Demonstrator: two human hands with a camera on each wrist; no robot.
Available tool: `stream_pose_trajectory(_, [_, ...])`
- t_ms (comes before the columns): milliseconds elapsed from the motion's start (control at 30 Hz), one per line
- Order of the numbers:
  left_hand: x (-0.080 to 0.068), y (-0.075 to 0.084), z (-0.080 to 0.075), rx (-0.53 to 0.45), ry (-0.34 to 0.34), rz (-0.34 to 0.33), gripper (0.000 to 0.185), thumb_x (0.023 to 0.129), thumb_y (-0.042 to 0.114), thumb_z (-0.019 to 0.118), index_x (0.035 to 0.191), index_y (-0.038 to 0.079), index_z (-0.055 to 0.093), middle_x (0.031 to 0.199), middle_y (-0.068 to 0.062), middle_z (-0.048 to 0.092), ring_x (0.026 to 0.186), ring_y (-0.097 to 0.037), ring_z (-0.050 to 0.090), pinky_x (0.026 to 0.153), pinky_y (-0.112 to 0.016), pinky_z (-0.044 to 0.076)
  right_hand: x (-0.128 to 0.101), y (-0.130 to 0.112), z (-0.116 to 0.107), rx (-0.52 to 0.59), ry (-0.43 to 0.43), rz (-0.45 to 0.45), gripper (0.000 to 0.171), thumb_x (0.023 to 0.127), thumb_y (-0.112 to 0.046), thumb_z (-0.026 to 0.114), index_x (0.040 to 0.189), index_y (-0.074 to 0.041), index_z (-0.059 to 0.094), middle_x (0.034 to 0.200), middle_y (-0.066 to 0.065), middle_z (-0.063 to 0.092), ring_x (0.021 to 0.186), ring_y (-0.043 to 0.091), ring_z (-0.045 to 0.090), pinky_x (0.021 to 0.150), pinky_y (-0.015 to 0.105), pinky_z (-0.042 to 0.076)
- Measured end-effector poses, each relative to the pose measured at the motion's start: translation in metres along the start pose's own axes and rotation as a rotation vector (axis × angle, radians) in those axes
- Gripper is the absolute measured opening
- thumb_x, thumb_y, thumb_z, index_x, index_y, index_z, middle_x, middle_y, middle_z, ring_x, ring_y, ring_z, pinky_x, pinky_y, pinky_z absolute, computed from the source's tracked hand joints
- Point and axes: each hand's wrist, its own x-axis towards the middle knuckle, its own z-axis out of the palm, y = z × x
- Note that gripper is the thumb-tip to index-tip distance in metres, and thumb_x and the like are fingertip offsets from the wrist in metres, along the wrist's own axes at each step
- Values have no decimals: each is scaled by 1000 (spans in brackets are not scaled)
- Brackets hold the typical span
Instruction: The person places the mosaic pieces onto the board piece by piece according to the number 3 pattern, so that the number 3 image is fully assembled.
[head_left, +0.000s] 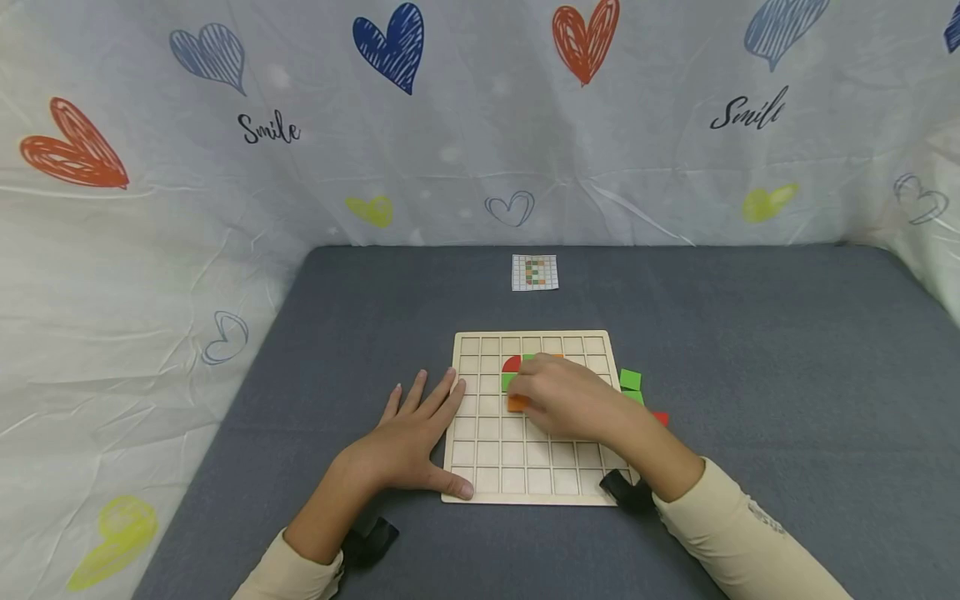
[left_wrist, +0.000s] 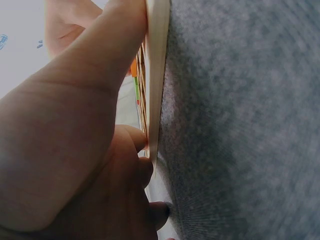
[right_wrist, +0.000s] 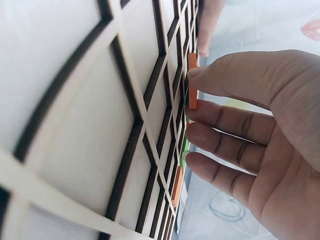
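A wooden grid board (head_left: pixel 487 454) lies on the dark table. My right hand (head_left: pixel 562 396) is over its middle, with an orange square tile (right_wrist: pixel 193 82) pinched between thumb and index finger, close to the grid. Left of the fingers, a red rounded tile (head_left: pixel 512 364) and a green tile (head_left: pixel 508 382) sit in the grid; part of another green tile (head_left: pixel 528 357) shows above the hand. My left hand (head_left: pixel 401 450) is spread at the board's left edge, its thumb on the near left corner and fingertips along the rim.
Right of the board lie green tiles (head_left: pixel 631 380) and a red tile (head_left: pixel 661 418), partly hidden by the right arm. A small pattern card (head_left: pixel 535 273) lies at the table's far side. Behind hangs a white curtain (head_left: pixel 465 125) with printed hearts.
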Motion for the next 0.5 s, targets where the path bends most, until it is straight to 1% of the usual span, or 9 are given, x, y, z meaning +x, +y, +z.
stream_pose_trajectory(200, [0,1,-1,-9,-4,-1,122,54,84,50,146,21,-1,150,3,-10,133,-31,-11,102,-55,0,0,0,3,-14,-10,14,15,77,-6,59,74,-21,60,74,-12,47,70,7,43,65,25,39])
stream_pose_trajectory(500, [-1,0,-1,-8,-4,2,122,55,84,49,146,21,-1,150,3,-10,134,-31,-11,102,-55,0,1,-2,4,6,7,-6,17,78,-3,58,72,-19,60,70,-11,44,67,7,42,62,23,38])
